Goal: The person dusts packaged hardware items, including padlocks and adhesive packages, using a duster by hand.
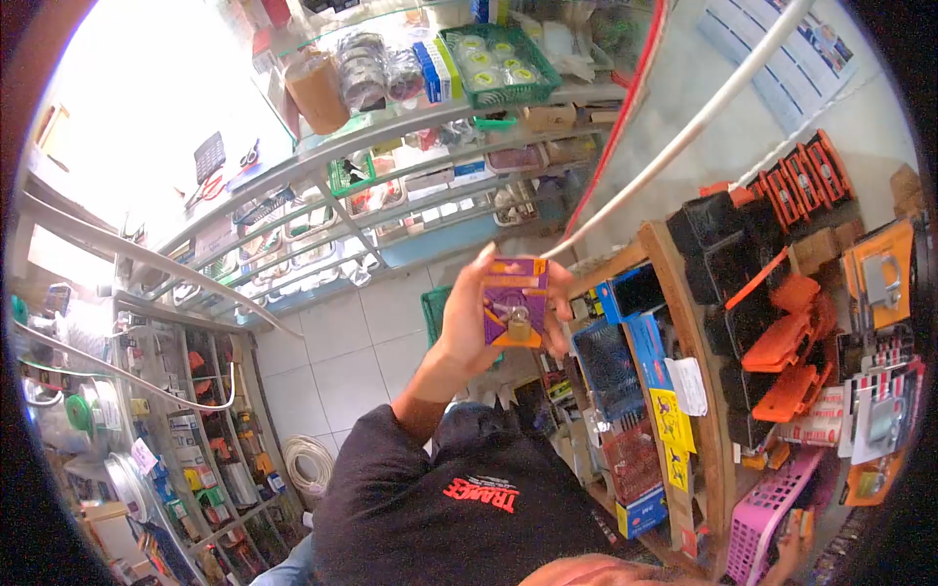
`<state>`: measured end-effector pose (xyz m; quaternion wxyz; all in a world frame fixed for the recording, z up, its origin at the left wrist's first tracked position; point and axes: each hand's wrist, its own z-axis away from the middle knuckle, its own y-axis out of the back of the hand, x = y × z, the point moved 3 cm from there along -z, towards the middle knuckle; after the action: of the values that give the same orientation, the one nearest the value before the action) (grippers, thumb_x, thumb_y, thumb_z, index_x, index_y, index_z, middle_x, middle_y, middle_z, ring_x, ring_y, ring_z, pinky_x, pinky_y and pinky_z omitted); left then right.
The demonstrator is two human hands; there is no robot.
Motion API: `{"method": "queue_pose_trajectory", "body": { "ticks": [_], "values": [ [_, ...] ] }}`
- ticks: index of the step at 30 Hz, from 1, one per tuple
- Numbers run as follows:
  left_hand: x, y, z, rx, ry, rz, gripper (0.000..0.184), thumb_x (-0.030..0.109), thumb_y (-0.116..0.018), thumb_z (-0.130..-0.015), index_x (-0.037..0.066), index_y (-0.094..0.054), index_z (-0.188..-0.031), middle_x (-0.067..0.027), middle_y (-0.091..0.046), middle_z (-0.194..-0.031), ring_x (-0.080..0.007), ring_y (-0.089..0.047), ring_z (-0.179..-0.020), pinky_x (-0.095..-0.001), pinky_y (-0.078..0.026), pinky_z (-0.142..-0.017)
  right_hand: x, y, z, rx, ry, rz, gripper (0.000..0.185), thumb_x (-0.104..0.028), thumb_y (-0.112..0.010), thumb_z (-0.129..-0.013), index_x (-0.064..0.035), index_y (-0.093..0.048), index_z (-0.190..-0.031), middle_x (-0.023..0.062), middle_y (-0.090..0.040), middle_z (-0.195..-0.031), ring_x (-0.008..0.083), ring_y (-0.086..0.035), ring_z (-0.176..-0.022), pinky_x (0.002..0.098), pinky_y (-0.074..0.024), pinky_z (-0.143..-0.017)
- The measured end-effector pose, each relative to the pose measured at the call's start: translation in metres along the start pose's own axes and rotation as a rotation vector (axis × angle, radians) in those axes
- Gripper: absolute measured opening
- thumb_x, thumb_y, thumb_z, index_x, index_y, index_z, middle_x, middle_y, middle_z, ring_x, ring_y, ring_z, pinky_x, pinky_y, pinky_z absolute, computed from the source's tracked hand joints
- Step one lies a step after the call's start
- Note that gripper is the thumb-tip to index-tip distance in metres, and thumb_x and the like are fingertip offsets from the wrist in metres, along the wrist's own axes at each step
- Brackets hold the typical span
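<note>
Wooden shelving [696, 366] borders a pale tiled floor [337, 332]; the left hand [464, 322], fingers [560, 309] partly curled, grips a purple-and-orange card [496, 300] bearing a brass-coloured padlock [519, 329], shackle uppermost.

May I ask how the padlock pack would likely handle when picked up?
The padlock pack is probably heavy for its size, given the metallic-looking lock. Its purple card seems stiff, showing no sag in the left hand. The lock sits low, so it may feel bottom-heavy.

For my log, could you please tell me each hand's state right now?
Left hand: holding a packaged padlock.
Right hand: not clearly visible, cannot tell.
</note>
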<state>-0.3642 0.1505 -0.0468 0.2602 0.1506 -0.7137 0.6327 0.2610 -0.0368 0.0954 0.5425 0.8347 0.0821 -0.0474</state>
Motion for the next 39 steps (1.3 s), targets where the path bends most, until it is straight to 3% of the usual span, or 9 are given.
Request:
{"method": "queue_pose_trajectory", "body": {
  "ticks": [6,10,13,19,22,25,30,34,39],
  "values": [
    [0.017,-0.023,-0.017,-0.171,-0.126,0.01,0.053,0.041,-0.031,-0.095,-0.004,-0.05,-0.116,-0.0165,-0.063,-0.094,-0.0283,-0.065,-0.079,-0.0396,-0.054,-0.07,-0.005,-0.022,0.011,0.01,-0.3,-0.047,0.055,-0.051,-0.057,-0.088,-0.0014,-0.065,-0.113,0.0192,-0.063,-0.107,0.034,-0.06,-0.093,0.0412,-0.0484,-0.085],
    [0.005,-0.027,-0.019,0.007,-0.097,-0.047,0.02,0.021,-0.046,-0.094,0.005,-0.045,-0.106,-0.0163,-0.063,-0.092,-0.027,-0.066,-0.076,-0.0422,-0.056,-0.066,-0.013,-0.033,0.016,0.001,-0.34,-0.056,0.056,-0.051,-0.056,-0.088,-0.0022,-0.064,-0.114,0.0189,-0.061,-0.109,0.0342,-0.058,-0.095,0.042,-0.0474,-0.086],
    [-0.001,-0.039,-0.016,0.119,-0.128,-0.189,0.019,0.021,-0.049,-0.096,0.005,-0.046,-0.105,-0.0141,-0.064,-0.091,-0.0254,-0.066,-0.066,-0.0441,-0.058,-0.06,-0.014,-0.035,0.019,0.0,-0.361,-0.059,0.056,-0.052,-0.056,-0.088,-0.0028,-0.063,-0.115,0.0187,-0.06,-0.11,0.0343,-0.057,-0.097,0.0426,-0.0466,-0.087],
    [-0.002,-0.031,-0.016,0.262,-0.095,-0.159,0.031,0.039,-0.042,-0.1,0.008,-0.046,-0.095,-0.0109,-0.062,-0.064,-0.0188,-0.062,-0.052,-0.0292,-0.052,-0.046,-0.011,-0.034,0.019,-0.002,-0.362,-0.056,0.057,-0.053,-0.055,-0.088,-0.004,-0.062,-0.116,0.0184,-0.057,-0.113,0.0346,-0.054,-0.1,0.0438,-0.0451,-0.088],
    [-0.015,-0.021,-0.021,-0.31,0.048,0.59,0.04,0.047,-0.034,-0.1,0.011,-0.043,-0.085,-0.0071,-0.051,-0.053,-0.0158,-0.049,-0.039,-0.0261,-0.041,-0.038,-0.012,-0.033,0.021,-0.008,-0.37,-0.054,0.058,-0.054,-0.055,-0.088,-0.0046,-0.061,-0.117,0.0182,-0.056,-0.115,0.0347,-0.053,-0.101,0.0444,-0.0444,-0.089],
    [-0.024,-0.035,-0.023,-0.547,0.267,0.782,0.046,0.054,-0.028,-0.099,0.013,-0.038,-0.08,-0.005,-0.04,-0.047,-0.0156,-0.039,-0.035,-0.027,-0.032,-0.033,-0.01,-0.034,0.022,-0.01,-0.378,-0.055,0.058,-0.055,-0.054,-0.088,-0.0052,-0.061,-0.118,0.018,-0.055,-0.116,0.0349,-0.051,-0.103,0.045,-0.0436,-0.089],
    [-0.044,-0.046,-0.021,-0.666,0.457,0.924,0.059,0.072,-0.047,-0.082,0.014,-0.037,-0.084,-0.0077,-0.044,-0.062,-0.0202,-0.046,-0.041,-0.0307,-0.037,-0.035,-0.009,-0.033,0.026,-0.006,-0.4,-0.055,0.059,-0.056,-0.054,-0.087,-0.0062,-0.06,-0.12,0.0176,-0.053,-0.119,0.0351,-0.049,-0.105,0.046,-0.0424,-0.091],
    [-0.041,-0.057,-0.018,-0.709,0.449,0.821,0.069,0.077,-0.049,-0.075,0.01,-0.039,-0.087,-0.016,-0.044,-0.075,-0.0228,-0.048,-0.043,-0.0313,-0.038,-0.034,-0.006,-0.031,0.029,-0.007,-0.408,-0.057,0.06,-0.056,-0.053,-0.087,-0.007,-0.059,-0.121,0.0174,-0.051,-0.121,0.0353,-0.047,-0.107,0.0468,-0.0414,-0.092],
    [-0.045,-0.049,-0.021,-0.61,0.391,0.722,0.066,0.076,-0.046,-0.079,0.011,-0.039,-0.09,-0.0124,-0.043,-0.073,-0.0209,-0.047,-0.043,-0.0299,-0.038,-0.031,-0.002,-0.029,0.031,-0.015,-0.419,-0.056,0.061,-0.057,-0.053,-0.087,-0.008,-0.058,-0.122,0.0171,-0.049,-0.123,0.0356,-0.045,-0.11,0.0478,-0.0401,-0.093]
  ]
}}
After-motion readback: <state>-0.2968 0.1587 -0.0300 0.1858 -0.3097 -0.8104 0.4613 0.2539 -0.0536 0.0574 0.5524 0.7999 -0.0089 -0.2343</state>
